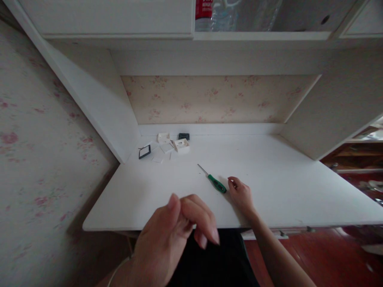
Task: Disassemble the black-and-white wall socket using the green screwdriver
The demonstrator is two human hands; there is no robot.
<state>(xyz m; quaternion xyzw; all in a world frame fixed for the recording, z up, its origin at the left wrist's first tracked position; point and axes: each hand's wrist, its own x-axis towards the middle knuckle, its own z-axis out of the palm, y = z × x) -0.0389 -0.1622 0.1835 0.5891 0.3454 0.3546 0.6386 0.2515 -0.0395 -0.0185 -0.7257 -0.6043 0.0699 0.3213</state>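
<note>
My left hand [181,225] is raised close to the camera, above the front edge of the white desk [179,191]. Its thumb points up and its fingers are loosely bent, with nothing held in them. On the desk rests my right hand [241,196], its fingers loosely curled with a gap between them and nothing visible inside. Just left of that hand, apart from it, lies a screwdriver [217,183] with a green handle and a thin metal shaft pointing to the back left.
At the back left lie a white plastic box [182,146], another white part [163,138], a dark part [183,136], a black-framed piece [145,152] and several thin white pieces [166,148]. Bottles [224,16] stand on the shelf above. Side panels [317,115] enclose the desk.
</note>
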